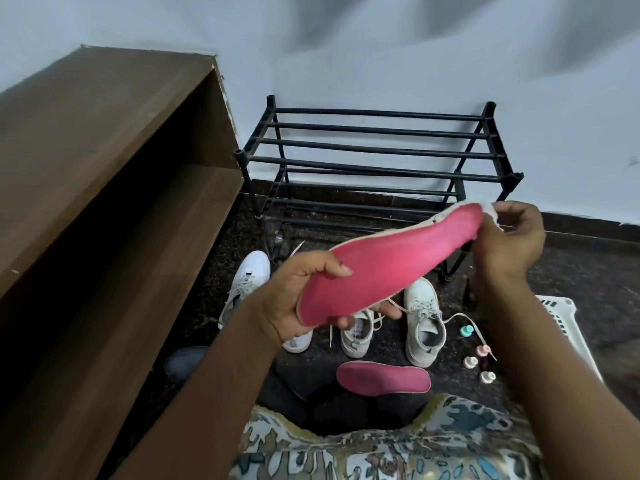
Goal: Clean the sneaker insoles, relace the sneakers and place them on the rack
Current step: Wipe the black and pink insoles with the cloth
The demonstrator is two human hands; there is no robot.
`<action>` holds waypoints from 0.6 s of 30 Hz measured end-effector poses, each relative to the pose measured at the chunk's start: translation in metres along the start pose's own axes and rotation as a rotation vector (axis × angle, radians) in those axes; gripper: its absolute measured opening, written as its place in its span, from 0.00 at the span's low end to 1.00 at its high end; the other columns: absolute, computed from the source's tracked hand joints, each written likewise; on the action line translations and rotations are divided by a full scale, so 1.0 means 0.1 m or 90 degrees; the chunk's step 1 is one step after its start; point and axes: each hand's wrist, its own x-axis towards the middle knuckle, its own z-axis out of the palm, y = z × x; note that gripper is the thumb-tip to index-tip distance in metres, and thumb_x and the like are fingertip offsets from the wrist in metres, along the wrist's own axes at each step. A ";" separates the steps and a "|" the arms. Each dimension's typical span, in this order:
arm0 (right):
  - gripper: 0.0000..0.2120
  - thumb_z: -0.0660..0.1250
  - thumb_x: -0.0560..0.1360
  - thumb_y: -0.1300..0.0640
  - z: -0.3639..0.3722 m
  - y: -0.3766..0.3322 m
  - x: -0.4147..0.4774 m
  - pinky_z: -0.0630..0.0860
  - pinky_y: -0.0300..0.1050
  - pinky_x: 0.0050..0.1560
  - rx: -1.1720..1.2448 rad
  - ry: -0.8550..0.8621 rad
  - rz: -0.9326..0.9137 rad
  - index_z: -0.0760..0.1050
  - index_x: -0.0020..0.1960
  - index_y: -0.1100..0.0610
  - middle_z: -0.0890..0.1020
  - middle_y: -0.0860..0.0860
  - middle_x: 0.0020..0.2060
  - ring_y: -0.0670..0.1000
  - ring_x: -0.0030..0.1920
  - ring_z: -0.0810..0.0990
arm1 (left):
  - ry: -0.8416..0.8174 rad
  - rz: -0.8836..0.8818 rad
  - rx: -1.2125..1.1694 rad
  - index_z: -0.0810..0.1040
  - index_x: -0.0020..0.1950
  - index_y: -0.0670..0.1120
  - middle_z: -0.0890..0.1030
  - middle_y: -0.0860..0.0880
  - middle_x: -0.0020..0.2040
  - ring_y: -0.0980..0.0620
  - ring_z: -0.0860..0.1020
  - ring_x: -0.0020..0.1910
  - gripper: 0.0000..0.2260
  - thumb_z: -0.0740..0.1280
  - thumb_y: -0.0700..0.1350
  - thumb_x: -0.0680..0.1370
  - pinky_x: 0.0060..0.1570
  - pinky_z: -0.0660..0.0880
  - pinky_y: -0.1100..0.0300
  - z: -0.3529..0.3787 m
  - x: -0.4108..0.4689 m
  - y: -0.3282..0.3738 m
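Note:
My left hand (304,299) grips the heel end of a pink insole (391,265), held up with its pink underside toward me. At the insole's toe end my right hand (512,240) pinches a white cloth or wipe (491,209) against it. A second pink insole (382,377) lies flat on the dark floor near my knees. Three white sneakers stand on the floor below my hands: one at the left (247,282), one in the middle (358,332), partly hidden by my hand, and one at the right (424,323) with loose laces. The black shoe rack (377,157) stands against the wall.
A brown wooden shelf unit (104,188) fills the left side. Several small pastel bottles or caps (479,355) sit on the floor right of the sneakers. A white plastic basket (564,327) is at the right, behind my forearm. My patterned clothing (381,448) fills the bottom.

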 end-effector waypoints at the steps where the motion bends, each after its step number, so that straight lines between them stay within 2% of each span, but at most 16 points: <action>1: 0.09 0.67 0.64 0.60 0.00 0.01 0.02 0.74 0.49 0.39 0.050 -0.007 0.039 0.73 0.38 0.46 0.78 0.51 0.36 0.50 0.37 0.74 | 0.025 0.001 0.018 0.68 0.69 0.41 0.75 0.32 0.60 0.32 0.76 0.56 0.27 0.62 0.41 0.69 0.29 0.77 0.58 -0.03 -0.03 0.04; 3: 0.13 0.63 0.68 0.69 0.01 0.01 0.02 0.73 0.41 0.38 0.121 -0.018 0.120 0.72 0.38 0.50 0.75 0.50 0.35 0.47 0.35 0.73 | 0.082 -0.002 0.044 0.68 0.69 0.41 0.74 0.34 0.63 0.32 0.75 0.59 0.27 0.62 0.39 0.69 0.40 0.81 0.46 -0.11 -0.10 0.11; 4: 0.14 0.61 0.71 0.71 0.02 0.00 0.00 0.74 0.38 0.38 0.139 -0.026 0.163 0.72 0.38 0.52 0.75 0.50 0.35 0.46 0.35 0.74 | 0.119 -0.003 0.064 0.69 0.68 0.43 0.74 0.36 0.64 0.34 0.76 0.60 0.26 0.62 0.38 0.70 0.45 0.79 0.39 -0.16 -0.15 0.16; 6: 0.15 0.60 0.75 0.70 0.06 -0.04 -0.05 0.76 0.36 0.40 0.179 -0.037 0.256 0.73 0.37 0.54 0.77 0.49 0.37 0.45 0.36 0.76 | 0.190 -0.020 0.163 0.71 0.67 0.46 0.74 0.39 0.63 0.38 0.78 0.57 0.24 0.61 0.37 0.70 0.49 0.77 0.35 -0.30 -0.23 0.24; 8: 0.14 0.60 0.77 0.68 0.10 -0.05 -0.13 0.75 0.35 0.35 0.205 -0.048 0.326 0.74 0.37 0.54 0.79 0.49 0.37 0.46 0.36 0.77 | 0.257 -0.062 0.326 0.71 0.64 0.44 0.76 0.40 0.59 0.41 0.80 0.49 0.20 0.62 0.34 0.72 0.43 0.80 0.43 -0.46 -0.28 0.27; 10: 0.14 0.60 0.77 0.66 0.14 -0.02 -0.20 0.70 0.34 0.29 0.204 -0.087 0.377 0.75 0.38 0.53 0.79 0.49 0.35 0.46 0.33 0.77 | 0.338 -0.071 0.481 0.74 0.56 0.45 0.79 0.46 0.50 0.48 0.78 0.42 0.14 0.62 0.33 0.73 0.36 0.75 0.57 -0.77 -0.35 0.13; 11: 0.14 0.59 0.77 0.66 0.15 0.00 -0.25 0.69 0.33 0.26 0.207 -0.114 0.399 0.74 0.38 0.53 0.79 0.48 0.32 0.44 0.30 0.77 | 0.369 -0.054 0.561 0.77 0.51 0.50 0.79 0.51 0.45 0.52 0.77 0.41 0.14 0.63 0.34 0.71 0.37 0.72 0.60 -0.98 -0.38 0.00; 13: 0.13 0.59 0.77 0.66 0.15 -0.01 -0.35 0.66 0.32 0.22 0.216 -0.179 0.441 0.73 0.38 0.53 0.77 0.46 0.27 0.41 0.23 0.74 | 0.379 -0.052 0.701 0.79 0.43 0.61 0.80 0.60 0.40 0.63 0.77 0.40 0.19 0.64 0.37 0.65 0.41 0.71 0.63 -1.40 -0.46 -0.40; 15: 0.12 0.60 0.77 0.65 0.13 0.02 -0.41 0.64 0.34 0.24 0.196 -0.234 0.479 0.73 0.38 0.53 0.75 0.46 0.26 0.41 0.21 0.70 | 0.368 -0.102 0.699 0.79 0.43 0.64 0.80 0.62 0.42 0.70 0.77 0.43 0.20 0.67 0.37 0.67 0.47 0.72 0.65 -1.78 -0.56 -0.89; 16: 0.12 0.60 0.77 0.65 0.12 0.02 -0.42 0.63 0.36 0.27 0.177 -0.254 0.492 0.73 0.38 0.53 0.74 0.46 0.26 0.42 0.22 0.69 | 0.361 -0.130 0.662 0.79 0.47 0.59 0.81 0.59 0.45 0.69 0.77 0.45 0.17 0.69 0.38 0.67 0.49 0.73 0.65 -1.96 -0.58 -1.14; 18: 0.12 0.59 0.77 0.65 0.08 -0.01 -0.45 0.64 0.38 0.31 0.152 -0.285 0.496 0.74 0.39 0.52 0.74 0.47 0.28 0.44 0.26 0.69 | 0.348 -0.165 0.590 0.80 0.49 0.52 0.84 0.58 0.43 0.66 0.79 0.46 0.12 0.72 0.39 0.69 0.49 0.74 0.66 -2.18 -0.57 -1.56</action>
